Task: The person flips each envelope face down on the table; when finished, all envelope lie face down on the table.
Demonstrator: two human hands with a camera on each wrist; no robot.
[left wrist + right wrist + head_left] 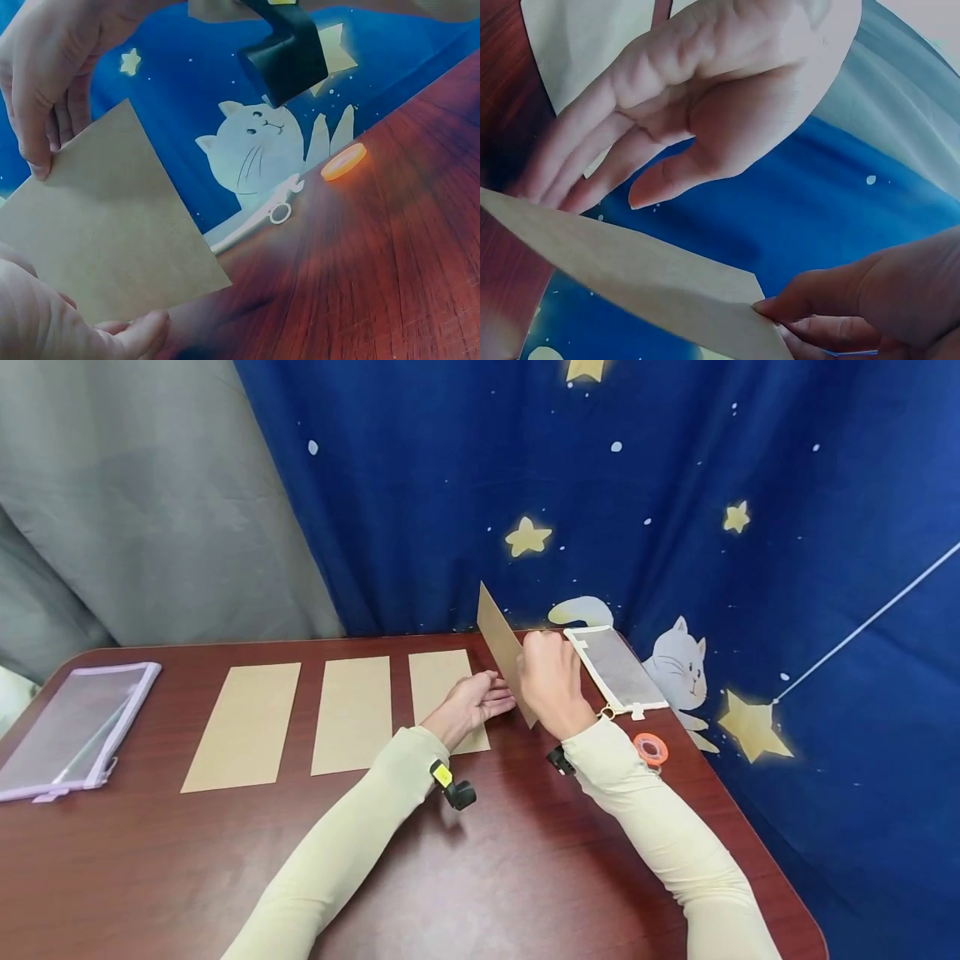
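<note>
Between my hands a tan kraft-paper sheet stands tilted on edge above the table, slightly bowed in the right wrist view. My right hand pinches its edge between thumb and fingers. On the other side my left hand has its fingers stretched out toward the sheet's lower part, with the thumb apart from it in the right wrist view. Whether those fingertips touch the paper is hard to tell. Beneath the left hand lies a similar flat sheet, partly covered by that hand and forearm.
Two more tan sheets, a middle one and a left one, lie flat in the row. A purple-edged mesh zip pouch is at far left. At right are a white-edged pouch and an orange ring-shaped object. Curtains hang behind the table.
</note>
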